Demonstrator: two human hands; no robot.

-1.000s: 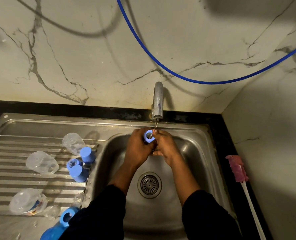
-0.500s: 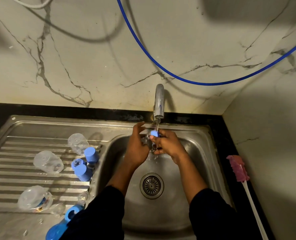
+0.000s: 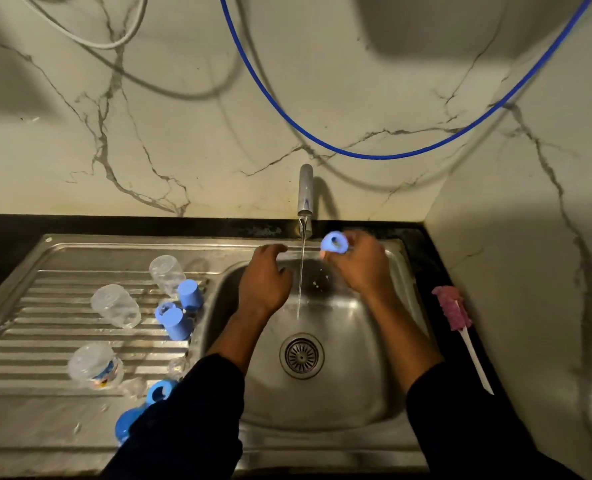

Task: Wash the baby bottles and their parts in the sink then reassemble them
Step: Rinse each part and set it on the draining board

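My right hand (image 3: pixel 360 265) pinches a blue bottle ring (image 3: pixel 334 242) just right of the running tap (image 3: pixel 305 195), above the sink basin (image 3: pixel 322 393). My left hand (image 3: pixel 265 278) hovers left of the water stream, fingers loosely curled, holding nothing. On the draining board (image 3: pixel 45 341) lie three clear bottles (image 3: pixel 116 305) (image 3: pixel 166 270) (image 3: pixel 93 367), two blue caps (image 3: pixel 190 294) (image 3: pixel 176 323), and more blue parts (image 3: pixel 157 393) by my left sleeve.
A pink bottle brush (image 3: pixel 452 308) with a white handle lies on the black counter right of the sink. A blue hose (image 3: pixel 374 154) and a white cable hang along the marble wall. The drain (image 3: pixel 301 356) sits mid-basin.
My hands have parted. The right hand has carried the blue ring out of the stream to the right, and the left hand has let go and drawn left.
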